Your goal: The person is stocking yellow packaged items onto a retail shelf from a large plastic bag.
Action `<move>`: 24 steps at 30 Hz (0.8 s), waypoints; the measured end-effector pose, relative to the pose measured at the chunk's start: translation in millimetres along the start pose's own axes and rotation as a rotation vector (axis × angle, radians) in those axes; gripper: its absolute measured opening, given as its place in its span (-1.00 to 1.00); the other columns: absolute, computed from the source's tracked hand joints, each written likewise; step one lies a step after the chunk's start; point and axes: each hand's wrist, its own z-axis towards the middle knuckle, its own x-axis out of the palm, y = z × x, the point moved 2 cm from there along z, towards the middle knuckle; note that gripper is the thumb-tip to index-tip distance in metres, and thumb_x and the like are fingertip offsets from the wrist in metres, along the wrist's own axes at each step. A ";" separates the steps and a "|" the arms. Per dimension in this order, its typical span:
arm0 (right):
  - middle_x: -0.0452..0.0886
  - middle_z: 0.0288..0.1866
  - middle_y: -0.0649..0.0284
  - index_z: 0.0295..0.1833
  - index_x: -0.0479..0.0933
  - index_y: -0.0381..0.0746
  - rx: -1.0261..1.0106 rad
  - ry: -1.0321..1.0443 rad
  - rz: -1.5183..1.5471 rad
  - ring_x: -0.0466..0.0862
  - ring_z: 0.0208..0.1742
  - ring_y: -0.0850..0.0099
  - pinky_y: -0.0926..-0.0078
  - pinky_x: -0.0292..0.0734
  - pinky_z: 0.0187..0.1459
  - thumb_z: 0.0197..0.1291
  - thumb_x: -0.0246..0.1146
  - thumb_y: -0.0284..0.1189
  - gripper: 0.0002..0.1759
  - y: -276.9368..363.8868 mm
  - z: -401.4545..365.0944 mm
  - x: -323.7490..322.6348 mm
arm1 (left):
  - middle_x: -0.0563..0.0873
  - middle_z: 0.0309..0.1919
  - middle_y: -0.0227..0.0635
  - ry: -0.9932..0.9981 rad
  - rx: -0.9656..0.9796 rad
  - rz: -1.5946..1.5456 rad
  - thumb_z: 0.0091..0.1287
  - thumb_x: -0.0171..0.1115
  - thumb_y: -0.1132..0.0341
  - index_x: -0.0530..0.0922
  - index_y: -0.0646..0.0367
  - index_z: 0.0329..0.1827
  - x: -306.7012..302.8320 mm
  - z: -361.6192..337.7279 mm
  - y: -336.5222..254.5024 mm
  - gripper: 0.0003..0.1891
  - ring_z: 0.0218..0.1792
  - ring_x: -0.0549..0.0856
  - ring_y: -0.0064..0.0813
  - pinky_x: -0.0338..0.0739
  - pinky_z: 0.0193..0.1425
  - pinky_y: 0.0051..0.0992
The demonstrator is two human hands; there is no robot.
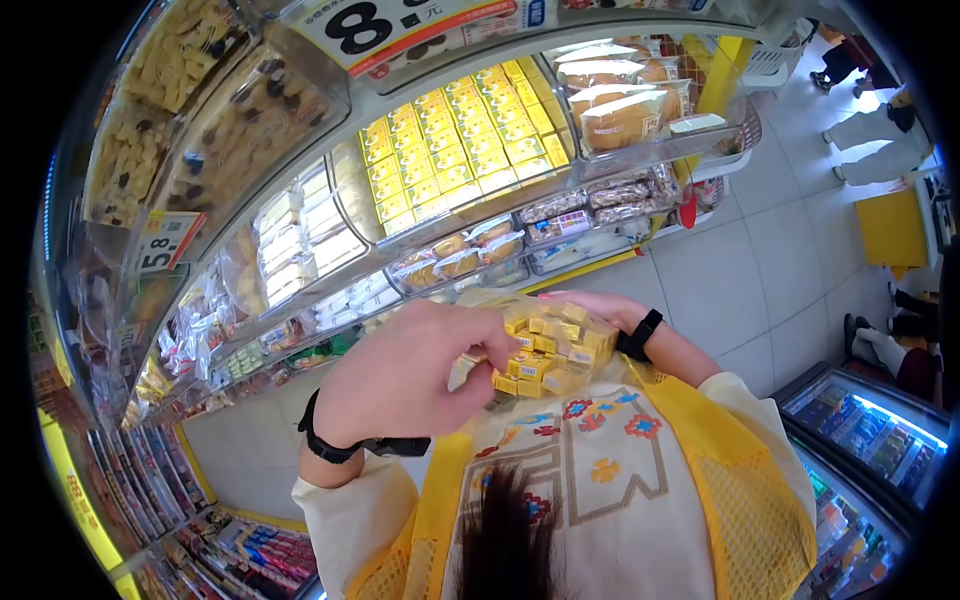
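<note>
Close to my chest is a clear plastic bag [590, 372] full of small yellow boxes [530, 368]. My right hand [590, 303], with a black band on its wrist, holds the bag from its far side; most of its fingers are behind the plastic. At the bag's left side, my left hand [405, 365] has its fingers curled in a pinch towards the thumb. A small pale-yellow piece shows between them, too little to tell if it is a box or plastic. Rows of similar yellow boxes [455, 140] fill a shelf bin ahead.
Packaged bread [625, 115] lies right of the yellow rows, snack tubs [225, 150] left. Lower bins hold wrapped buns [460, 255]. A price card [165, 240] hangs from the shelf edge. Glass-topped cases [860, 430] stand at right, and people's legs [875, 140] show beyond.
</note>
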 end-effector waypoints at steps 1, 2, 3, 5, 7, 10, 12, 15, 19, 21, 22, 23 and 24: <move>0.54 0.26 0.27 0.36 0.37 -0.26 0.001 0.017 -0.015 0.60 0.16 0.53 0.54 0.56 0.15 0.47 0.06 -0.19 -0.50 0.0 3.0 -4.1 | 0.76 -0.37 -0.19 -0.050 -0.047 0.155 0.13 0.16 0.57 0.65 0.20 -0.26 0.0 -2.0 6.2 -0.83 -0.37 0.74 -0.23 0.60 -0.25 -0.40; 0.54 0.27 0.28 0.37 0.36 -0.26 0.000 0.035 -0.031 0.60 0.17 0.53 0.54 0.55 0.17 0.47 0.05 -0.18 -0.50 0.8 5.2 -6.0 | 0.76 -0.35 -0.18 -0.099 -0.094 0.311 0.15 0.17 0.56 0.66 0.20 -0.24 0.8 -3.5 13.0 -0.83 -0.36 0.74 -0.16 0.61 -0.22 -0.37; 0.54 0.27 0.28 0.37 0.36 -0.26 0.003 0.037 -0.036 0.60 0.17 0.53 0.54 0.55 0.17 0.47 0.05 -0.18 -0.50 1.4 5.3 -5.2 | 0.76 -0.35 -0.18 -0.105 -0.096 0.311 0.15 0.17 0.56 0.66 0.20 -0.24 6.1 -3.7 22.1 -0.83 -0.36 0.74 -0.16 0.61 -0.22 -0.37; 0.57 0.22 0.24 0.33 0.37 -0.25 -0.009 0.014 -0.011 0.65 0.11 0.49 0.47 0.61 0.10 0.48 0.04 -0.22 -0.54 3.0 4.0 -5.1 | 0.71 -0.11 -0.17 -0.078 -0.060 0.456 0.17 0.27 0.47 0.61 0.20 -0.03 24.5 1.0 46.2 -0.72 -0.11 0.68 -0.11 0.57 -0.02 -0.30; 0.56 0.24 0.24 0.34 0.36 -0.25 -0.015 0.023 0.003 0.64 0.12 0.49 0.48 0.61 0.11 0.48 0.04 -0.22 -0.54 1.6 4.8 -9.3 | 0.62 0.09 -0.15 0.132 -0.125 0.473 0.13 0.39 0.35 0.52 0.18 0.16 38.1 11.6 56.7 -0.51 0.13 0.58 -0.10 0.49 0.17 -0.24; 0.54 0.27 0.23 0.37 0.35 -0.26 -0.027 0.019 -0.002 0.63 0.14 0.49 0.48 0.59 0.12 0.48 0.04 -0.23 -0.52 4.4 -1.7 -7.5 | 0.64 0.02 -0.18 0.292 -0.143 0.414 0.12 0.40 0.33 0.53 0.17 0.14 48.7 22.2 55.6 -0.52 0.11 0.59 -0.12 0.51 0.14 -0.26; 0.53 0.28 0.23 0.38 0.33 -0.26 -0.040 0.004 -0.021 0.62 0.15 0.49 0.48 0.59 0.14 0.48 0.04 -0.23 -0.51 4.6 -3.7 -9.9 | 0.62 -0.02 -0.19 0.291 -0.101 0.454 0.07 0.43 0.31 0.52 0.15 0.08 56.4 29.9 66.3 -0.52 0.04 0.61 -0.11 0.53 0.08 -0.24; 0.51 0.30 0.23 0.40 0.32 -0.26 -0.094 0.025 -0.044 0.61 0.16 0.49 0.48 0.58 0.15 0.48 0.04 -0.23 -0.50 0.2 -0.4 -18.1 | 0.60 -0.09 -0.17 0.289 -0.041 0.494 0.04 0.42 0.30 0.50 0.17 0.02 60.4 38.6 68.2 -0.54 -0.03 0.63 -0.10 0.54 0.02 -0.20; 0.54 0.25 0.25 0.36 0.36 -0.25 -0.075 0.003 0.028 0.62 0.14 0.51 0.51 0.58 0.14 0.47 0.06 -0.20 -0.51 -1.3 -6.8 -17.5 | 0.58 -0.16 -0.14 0.327 -0.085 0.532 0.06 0.33 0.33 0.47 0.20 -0.04 61.6 45.7 60.6 -0.61 -0.08 0.64 -0.09 0.56 -0.07 -0.18; 0.57 0.22 0.27 0.32 0.40 -0.25 -0.075 -0.004 0.044 0.62 0.11 0.54 0.53 0.59 0.11 0.45 0.09 -0.19 -0.53 -1.4 -7.4 -17.8 | 0.58 -0.17 -0.14 0.321 -0.104 0.542 0.07 0.30 0.33 0.47 0.21 -0.05 63.4 46.4 61.8 -0.63 -0.08 0.64 -0.09 0.57 -0.10 -0.17; 0.57 0.22 0.27 0.32 0.40 -0.25 -0.076 0.009 0.045 0.63 0.11 0.54 0.53 0.59 0.11 0.45 0.09 -0.18 -0.53 -2.0 -6.2 -19.5 | 0.58 -0.17 -0.14 0.241 -0.040 0.553 0.08 0.29 0.35 0.47 0.22 -0.06 64.9 45.9 63.1 -0.64 -0.10 0.65 -0.08 0.58 -0.11 -0.17; 0.57 0.22 0.27 0.31 0.40 -0.25 -0.077 0.021 0.045 0.63 0.11 0.53 0.53 0.59 0.10 0.45 0.08 -0.18 -0.53 -2.4 -5.3 -20.3 | 0.58 -0.17 -0.14 0.159 0.023 0.563 0.08 0.27 0.36 0.48 0.22 -0.06 65.7 45.6 63.8 -0.66 -0.11 0.65 -0.06 0.58 -0.13 -0.17; 0.57 0.22 0.27 0.31 0.40 -0.25 -0.076 0.022 0.044 0.63 0.11 0.53 0.53 0.59 0.10 0.45 0.08 -0.18 -0.53 -2.5 -4.2 -19.9 | 0.58 -0.17 -0.14 0.158 0.022 0.564 0.08 0.27 0.36 0.48 0.22 -0.06 66.3 45.5 65.2 -0.66 -0.11 0.65 -0.06 0.58 -0.13 -0.17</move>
